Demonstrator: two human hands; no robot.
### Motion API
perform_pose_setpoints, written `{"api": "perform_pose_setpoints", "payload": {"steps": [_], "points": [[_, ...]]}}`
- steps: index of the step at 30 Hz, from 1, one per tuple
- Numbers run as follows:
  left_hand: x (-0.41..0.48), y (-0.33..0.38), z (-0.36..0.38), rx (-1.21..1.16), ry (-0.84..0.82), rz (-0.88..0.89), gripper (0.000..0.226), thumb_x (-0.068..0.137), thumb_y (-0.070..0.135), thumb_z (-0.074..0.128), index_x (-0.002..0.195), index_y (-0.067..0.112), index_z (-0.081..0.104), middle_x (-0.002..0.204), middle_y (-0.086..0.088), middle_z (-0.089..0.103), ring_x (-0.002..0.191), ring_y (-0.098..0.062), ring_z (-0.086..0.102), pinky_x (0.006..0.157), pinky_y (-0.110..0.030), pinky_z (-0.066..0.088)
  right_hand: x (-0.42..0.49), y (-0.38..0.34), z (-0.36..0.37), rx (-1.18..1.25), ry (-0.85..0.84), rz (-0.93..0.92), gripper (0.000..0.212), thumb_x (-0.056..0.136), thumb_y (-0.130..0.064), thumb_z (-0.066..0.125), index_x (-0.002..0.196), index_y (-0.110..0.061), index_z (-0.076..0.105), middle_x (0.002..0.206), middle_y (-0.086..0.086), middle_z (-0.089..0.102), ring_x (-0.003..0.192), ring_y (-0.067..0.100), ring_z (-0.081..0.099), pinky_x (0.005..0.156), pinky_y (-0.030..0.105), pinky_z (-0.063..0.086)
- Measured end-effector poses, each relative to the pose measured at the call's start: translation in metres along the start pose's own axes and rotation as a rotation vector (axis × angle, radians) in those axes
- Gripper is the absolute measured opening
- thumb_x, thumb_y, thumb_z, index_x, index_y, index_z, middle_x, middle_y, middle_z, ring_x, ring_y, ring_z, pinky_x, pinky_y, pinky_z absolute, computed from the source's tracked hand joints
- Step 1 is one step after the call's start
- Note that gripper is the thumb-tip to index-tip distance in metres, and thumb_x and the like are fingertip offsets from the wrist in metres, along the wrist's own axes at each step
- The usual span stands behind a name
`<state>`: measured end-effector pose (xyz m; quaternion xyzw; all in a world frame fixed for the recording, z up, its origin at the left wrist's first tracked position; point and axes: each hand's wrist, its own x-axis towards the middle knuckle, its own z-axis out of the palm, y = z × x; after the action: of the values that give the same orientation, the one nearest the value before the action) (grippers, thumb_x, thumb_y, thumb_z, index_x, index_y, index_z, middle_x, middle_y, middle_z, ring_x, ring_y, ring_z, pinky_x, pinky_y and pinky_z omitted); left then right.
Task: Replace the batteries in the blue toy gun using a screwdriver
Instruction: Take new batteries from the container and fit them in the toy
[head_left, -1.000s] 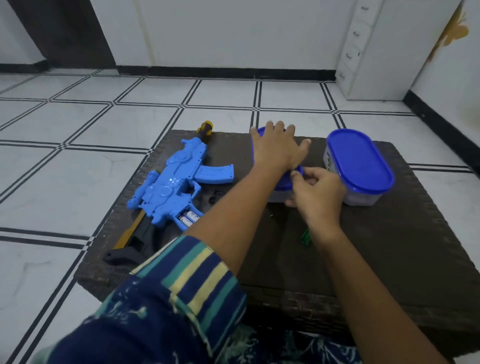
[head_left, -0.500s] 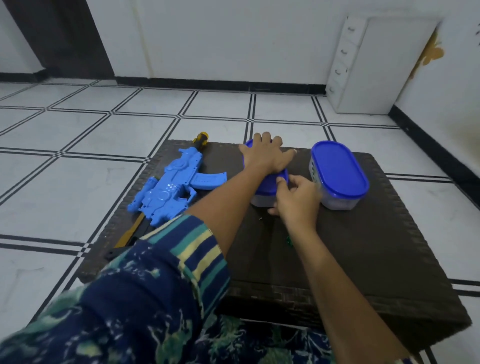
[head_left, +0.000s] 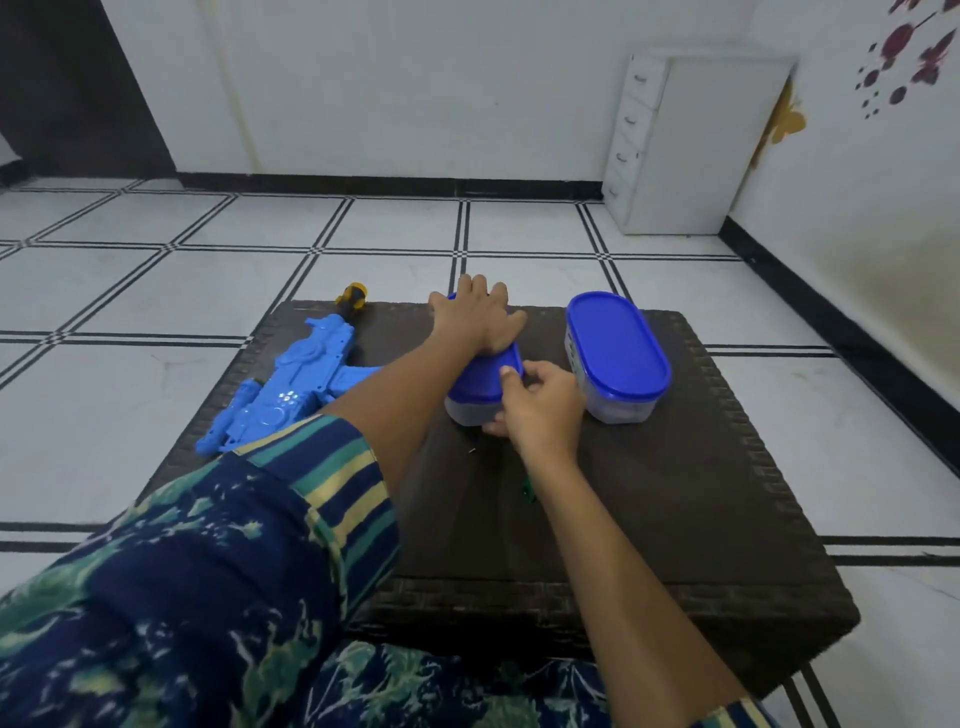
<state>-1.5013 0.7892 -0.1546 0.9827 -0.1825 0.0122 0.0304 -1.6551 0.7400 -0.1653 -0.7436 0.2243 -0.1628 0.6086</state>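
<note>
The blue toy gun (head_left: 291, 387) lies on the left part of the dark woven table (head_left: 649, 519), its rear hidden by my left sleeve. A yellow-and-black screwdriver handle (head_left: 352, 295) shows beyond its muzzle. My left hand (head_left: 475, 319) presses flat on the blue lid of a small clear container (head_left: 478, 392) in the table's middle. My right hand (head_left: 540, 405) grips that container's near right corner, thumb on the lid's rim. A small dark screw (head_left: 471, 450) and a green bit (head_left: 528, 491) lie on the table by my right wrist.
A second clear container with a blue lid (head_left: 615, 353) stands just right of my hands. A white drawer unit (head_left: 675, 140) stands against the back wall. White tiled floor (head_left: 130, 291) surrounds the low table.
The camera has tilted up and pulled back, so the table looks smaller. My left hand stays flat on the lid. My right hand has closed in on the container's near corner.
</note>
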Motion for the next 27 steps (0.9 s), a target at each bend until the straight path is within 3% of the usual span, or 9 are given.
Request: {"api": "perform_pose_setpoints", "payload": {"steps": [3,8,11,14,17,21,24,27], "points": [[0.0,-0.003,0.003,-0.027,0.046,0.008,0.054,0.092,0.052,0.026,0.126,0.015,0.043,0.132,-0.011,0.042,0.124,-0.028,0.035,0.093,-0.056,0.035,0.001,0.002,0.002,0.004,0.009,0.008,0.014,0.096,-0.02,0.059,0.108,-0.014,0.061,0.099,0.007,0.068,0.06,0.015,0.07,0.053,0.027,0.06],[-0.011,-0.001,-0.001,-0.275,0.194,-0.027,0.044,0.094,0.052,0.033,0.109,0.015,0.052,0.118,-0.005,0.052,0.113,-0.026,0.046,0.096,-0.057,0.034,-0.002,0.003,0.003,-0.055,0.019,-0.071,0.003,0.097,-0.022,0.057,0.096,-0.02,0.057,0.092,0.005,0.069,0.058,0.013,0.069,0.054,0.027,0.06],[-0.025,0.0,-0.017,-0.498,0.504,-0.144,0.027,0.096,0.039,0.039,0.092,0.019,0.056,0.105,0.002,0.058,0.095,-0.019,0.057,0.105,-0.056,0.024,-0.006,0.006,0.003,-0.159,0.045,-0.159,0.016,0.097,-0.032,0.055,0.089,-0.018,0.057,0.081,0.002,0.065,0.066,0.015,0.067,0.061,0.037,0.061],[-0.054,-0.009,-0.04,-0.652,0.717,-0.25,0.021,0.096,0.032,0.041,0.087,0.022,0.057,0.099,0.006,0.062,0.086,-0.012,0.054,0.112,-0.054,0.014,-0.012,0.0,-0.004,-0.406,0.058,-0.171,0.038,0.098,-0.05,0.045,0.09,-0.013,0.054,0.079,0.001,0.06,0.073,0.014,0.061,0.064,0.031,0.054],[-0.102,-0.028,-0.044,-0.697,0.712,-0.279,0.02,0.092,0.035,0.044,0.082,0.025,0.058,0.084,0.008,0.064,0.081,-0.016,0.058,0.109,-0.057,0.025,-0.02,-0.005,-0.016,-0.534,0.025,-0.13,0.042,0.098,-0.05,0.044,0.086,-0.012,0.058,0.076,0.001,0.059,0.07,0.013,0.06,0.057,0.026,0.047],[-0.177,-0.058,-0.017,-0.583,0.544,-0.372,0.011,0.087,0.035,0.053,0.08,0.03,0.06,0.073,0.014,0.056,0.075,-0.015,0.055,0.099,-0.058,0.038,-0.035,0.002,-0.021,-0.735,-0.174,-0.182,0.02,0.095,-0.029,0.057,0.089,-0.011,0.063,0.089,0.004,0.063,0.085,0.018,0.063,0.074,0.035,0.055],[-0.221,-0.081,-0.001,-0.61,0.481,-0.436,0.007,0.085,0.028,0.059,0.089,0.029,0.064,0.089,0.009,0.066,0.081,-0.02,0.063,0.089,-0.05,0.048,-0.044,0.002,-0.015,-0.787,-0.267,-0.255,0.022,0.094,-0.03,0.061,0.103,-0.01,0.064,0.106,0.004,0.058,0.1,0.02,0.058,0.081,0.033,0.051],[-0.245,-0.097,0.0,-0.609,0.422,-0.464,0.019,0.087,0.024,0.062,0.106,0.021,0.065,0.108,-0.003,0.066,0.099,-0.023,0.062,0.083,-0.04,0.05,-0.047,0.004,-0.006,-0.811,-0.293,-0.26,0.031,0.094,-0.032,0.062,0.113,-0.007,0.062,0.118,0.006,0.054,0.11,0.022,0.054,0.087,0.033,0.048]]}}
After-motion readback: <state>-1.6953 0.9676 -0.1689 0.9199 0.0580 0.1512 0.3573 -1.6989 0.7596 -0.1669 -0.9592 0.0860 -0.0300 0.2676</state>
